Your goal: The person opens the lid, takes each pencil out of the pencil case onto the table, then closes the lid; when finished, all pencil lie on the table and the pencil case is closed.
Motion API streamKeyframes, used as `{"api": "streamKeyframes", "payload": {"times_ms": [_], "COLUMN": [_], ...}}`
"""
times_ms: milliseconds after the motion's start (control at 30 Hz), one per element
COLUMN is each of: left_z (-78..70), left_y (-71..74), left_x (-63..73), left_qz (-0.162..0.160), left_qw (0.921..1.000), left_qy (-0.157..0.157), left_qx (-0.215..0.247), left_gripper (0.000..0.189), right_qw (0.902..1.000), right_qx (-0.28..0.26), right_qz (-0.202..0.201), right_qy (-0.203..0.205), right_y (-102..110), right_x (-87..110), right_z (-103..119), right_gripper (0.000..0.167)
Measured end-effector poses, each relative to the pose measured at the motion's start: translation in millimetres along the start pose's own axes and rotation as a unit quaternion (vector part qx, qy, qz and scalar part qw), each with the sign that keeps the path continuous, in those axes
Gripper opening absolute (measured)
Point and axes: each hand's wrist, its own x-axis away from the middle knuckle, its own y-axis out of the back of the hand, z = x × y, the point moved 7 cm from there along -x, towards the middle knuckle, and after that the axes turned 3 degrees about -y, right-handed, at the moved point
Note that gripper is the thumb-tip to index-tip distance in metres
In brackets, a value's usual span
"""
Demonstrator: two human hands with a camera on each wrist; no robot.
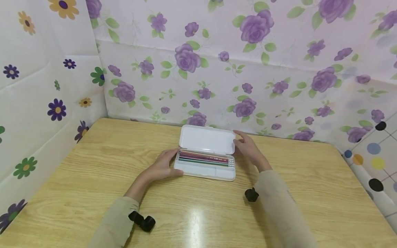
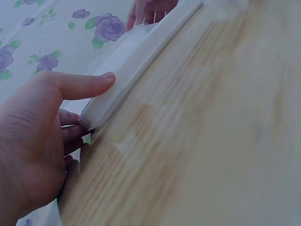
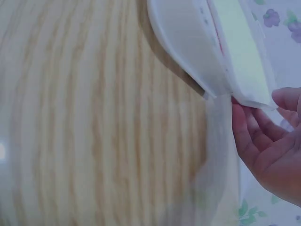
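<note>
Pencil case (image 1: 196, 169), white, 1 pc. Loc.: far-ctr. of wood table (image 1: 217, 210), long side L–R. Lid (image 1: 207, 139) hinged along far side, raised & tilted back twd. far backdrop (image 1: 139, 51) (purple roses, grn. leaves).

Contents: pencils (image 1: 203, 158), several, incl. dk. red & grn., side by side in far compt., lying L–R, white ends at R. Near compt. w/ small divider R of ctr.

Left hand (image 1: 162, 167): grips case's L end; thumb over near-L corner, fingers round far-L part. Right hand (image 1: 249, 148): pinches lid's R edge btwn. thumb & fingers, clear of the pencils.

Sleeves (image 1: 283, 206): beige, 2, each w/ blk. device (image 1: 251, 195) at wrist.

Surrounds: L backdrop (image 1: 34, 69), white w/ multicol. flowers; R backdrop (image 1: 381, 179), white w/ col. dots & thin lines.
</note>
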Motion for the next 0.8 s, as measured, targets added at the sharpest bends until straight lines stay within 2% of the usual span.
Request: {"api": "streamKeyframes", "payload": {"times_ms": [167, 267, 467, 667, 800], "left_z": [2.1, 4.2, 3.5, 1.5, 0.7], "left_y": [1.7, 1.6, 1.3, 1.4, 1.1], "left_x": [0.2, 0.1, 1.1, 1.6, 0.7], "left_qz": [-0.005, -0.005, -0.007, -0.012, -0.012], "left_qw": [1.0, 1.0, 1.0, 0.9999, 0.9999], "left_qy": [0.004, 0.007, 0.001, 0.0, -0.002], "left_qx": [0.002, -0.002, -0.004, -0.001, 0.0], "left_gripper": [0.094, 0.095, 0.095, 0.094, 0.095], "right_qw": [0.999, 0.9975, 0.9918, 0.9794, 0.9734], "right_qx": [0.036, 0.05, 0.063, 0.135, 0.169], "right_qz": [-0.002, -0.028, -0.085, -0.046, -0.005], "right_qy": [0.025, 0.04, 0.072, 0.143, 0.155], "right_y": [5, 12, 23, 1, -19], "right_x": [6.4, 11.5, 22.7, 30.3, 32.9], "right_z": [8, 12, 18, 37, 40], "right_gripper": [0.056, 0.053, 0.037, 0.028, 0.026]}}
